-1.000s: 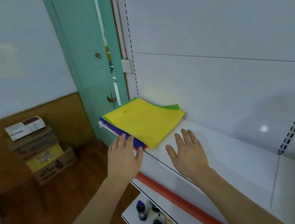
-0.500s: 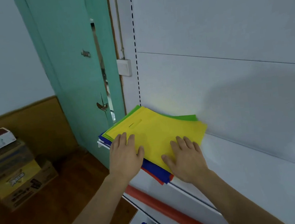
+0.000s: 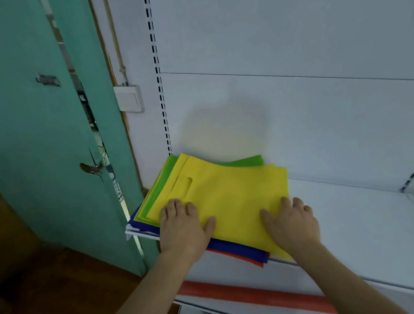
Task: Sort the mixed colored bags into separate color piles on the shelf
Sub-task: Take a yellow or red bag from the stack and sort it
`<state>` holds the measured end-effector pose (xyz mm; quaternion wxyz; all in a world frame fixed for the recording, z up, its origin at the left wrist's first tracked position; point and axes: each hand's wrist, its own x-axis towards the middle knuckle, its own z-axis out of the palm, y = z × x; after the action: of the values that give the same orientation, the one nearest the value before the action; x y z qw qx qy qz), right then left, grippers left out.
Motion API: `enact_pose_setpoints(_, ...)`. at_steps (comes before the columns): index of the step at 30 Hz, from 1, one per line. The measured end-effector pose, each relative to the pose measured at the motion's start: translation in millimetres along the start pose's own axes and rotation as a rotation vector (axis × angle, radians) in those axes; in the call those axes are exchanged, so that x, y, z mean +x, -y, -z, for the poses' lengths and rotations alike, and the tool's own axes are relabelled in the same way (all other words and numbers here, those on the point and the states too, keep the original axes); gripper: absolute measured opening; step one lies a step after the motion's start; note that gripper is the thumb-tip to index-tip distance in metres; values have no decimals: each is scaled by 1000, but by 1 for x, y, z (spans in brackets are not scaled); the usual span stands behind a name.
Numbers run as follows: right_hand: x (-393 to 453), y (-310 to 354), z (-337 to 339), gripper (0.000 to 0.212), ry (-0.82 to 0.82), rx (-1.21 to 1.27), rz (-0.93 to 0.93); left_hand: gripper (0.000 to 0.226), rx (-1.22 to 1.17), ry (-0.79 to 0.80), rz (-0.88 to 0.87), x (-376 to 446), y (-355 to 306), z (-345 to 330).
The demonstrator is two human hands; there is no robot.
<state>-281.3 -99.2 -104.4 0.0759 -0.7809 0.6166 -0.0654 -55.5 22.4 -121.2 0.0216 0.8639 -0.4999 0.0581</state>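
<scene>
Peeling: lift only the top yellow bag [image 3: 234, 200], judged next.
Hands: left hand [image 3: 183, 229] and right hand [image 3: 292, 222] apart, flat on it.
Pile: at the left end of the shelf [image 3: 362, 219].

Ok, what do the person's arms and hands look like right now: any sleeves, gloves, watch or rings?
Both arms are bare from the bottom edge of the view to the wrists, with no sleeve showing. The left hand and right hand wear no gloves. No watch, bracelet or ring is visible on either wrist or on the fingers that show.
</scene>
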Motion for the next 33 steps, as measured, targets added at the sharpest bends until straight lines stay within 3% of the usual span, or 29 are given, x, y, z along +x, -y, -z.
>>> enact_pose_setpoints(2, 3, -2, 6, 67, 13, 112, -58, 87, 6, -28, -22, 0, -1, 0)
enact_pose_setpoints(4, 6, -1, 10, 53, -53, 229, -40, 86, 1, -55, -39, -1, -2, 1)
enact_pose_setpoints(6, 7, 1, 15, 53, -130, 292, -13, 94, -33, -72, -44, -2, -1, 2)
enact_pose_setpoints(11, 14, -8, 20, 22, -316, 451, 22, 105, -102, -139, 84, 10, 17, 12)
enact_pose_setpoints(16, 15, -1, 13, 16, -190, 500, -25, 111, -26, -11, 81, 14, 26, 0)
enact_pose_setpoints(21, 13, 3, 4, 10, -83, 428, -62, 108, -64, -15, 55, 16, 30, -6)
enact_pose_setpoints(25, 19, 1, 7, 3, -138, 431, -104, 107, -92, -4, 37, 16, 28, -6)
enact_pose_setpoints(27, 17, 3, 9, 9, -227, 446, -109, 108, -74, -2, 33, 16, 25, -3)
enact_pose_setpoints(31, 17, -3, 15, 44, -326, 450, -74, 103, -31, 10, 44, 20, 24, 5)
enact_pose_setpoints(33, 19, -9, 17, 31, -340, 464, -53, 98, -25, -6, 37, 25, 26, 8)
